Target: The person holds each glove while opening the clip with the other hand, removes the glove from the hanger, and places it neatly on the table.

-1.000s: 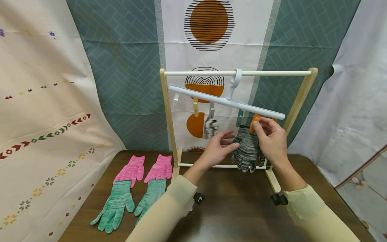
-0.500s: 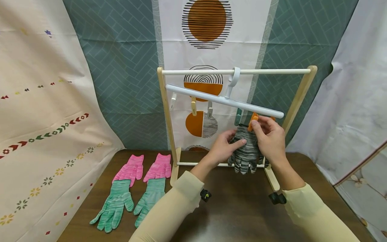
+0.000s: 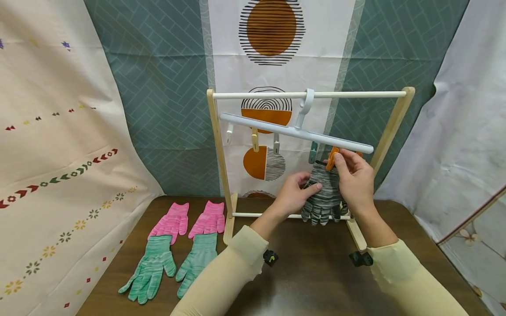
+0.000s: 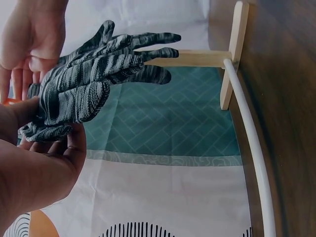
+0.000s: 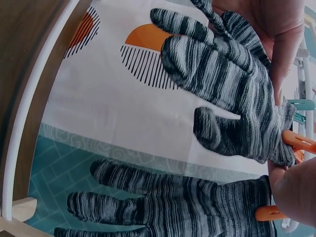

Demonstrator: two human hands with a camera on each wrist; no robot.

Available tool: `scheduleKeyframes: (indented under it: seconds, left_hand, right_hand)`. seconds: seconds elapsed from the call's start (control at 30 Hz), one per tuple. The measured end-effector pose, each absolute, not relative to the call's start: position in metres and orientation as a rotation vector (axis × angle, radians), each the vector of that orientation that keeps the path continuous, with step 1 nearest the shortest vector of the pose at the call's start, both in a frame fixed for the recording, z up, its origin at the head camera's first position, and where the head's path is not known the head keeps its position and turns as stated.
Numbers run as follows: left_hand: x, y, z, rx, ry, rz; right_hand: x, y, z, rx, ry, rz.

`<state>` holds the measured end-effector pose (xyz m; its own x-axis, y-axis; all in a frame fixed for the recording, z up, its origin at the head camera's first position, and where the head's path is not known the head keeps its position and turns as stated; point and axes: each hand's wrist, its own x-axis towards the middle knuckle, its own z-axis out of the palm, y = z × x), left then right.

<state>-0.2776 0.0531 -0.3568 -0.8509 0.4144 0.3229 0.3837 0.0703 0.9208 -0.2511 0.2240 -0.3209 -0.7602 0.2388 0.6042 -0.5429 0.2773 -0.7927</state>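
Observation:
A black-and-grey striped knit glove [image 3: 325, 188] hangs fingers down under the right end of a white hanger [image 3: 294, 131]. My left hand [image 3: 294, 192] holds the glove's left side, thumb across the front and fingers behind. Beside the cuff, my right hand [image 3: 357, 180] pinches an orange clothespin [image 3: 332, 159]. The right wrist view has this clothespin [image 5: 298, 142] at the cuff; whether it bites the fabric is unclear. A second striped glove [image 5: 197, 205] hangs alongside by another orange clothespin [image 5: 269, 213], mostly hidden behind my right hand in the head view.
The hanger hooks over a rack's top rod [image 3: 257, 95] and tilts down rightward. A teal clothespin [image 3: 313, 152], a grey one [image 3: 276, 144], a yellow one [image 3: 254, 139] and a white one [image 3: 229, 133] hang along it. Pink gloves [image 3: 174, 219] and green gloves [image 3: 154, 267] lie on the table's left.
My left hand has moved right and its thumb now lies across the glove's front. My right hand stays at the orange clothespin with only small shifts.

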Motion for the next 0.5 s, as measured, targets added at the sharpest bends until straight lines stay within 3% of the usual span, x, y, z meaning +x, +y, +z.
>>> scheduleKeyframes:
  seconds: [0.5]
  left_hand:
    - [-0.2749,0.0532,-0.3549,0.765,2.234,2.077]
  right_hand:
    - [-0.2502,0.2237,-0.3174,0.244,-1.878,1.600]
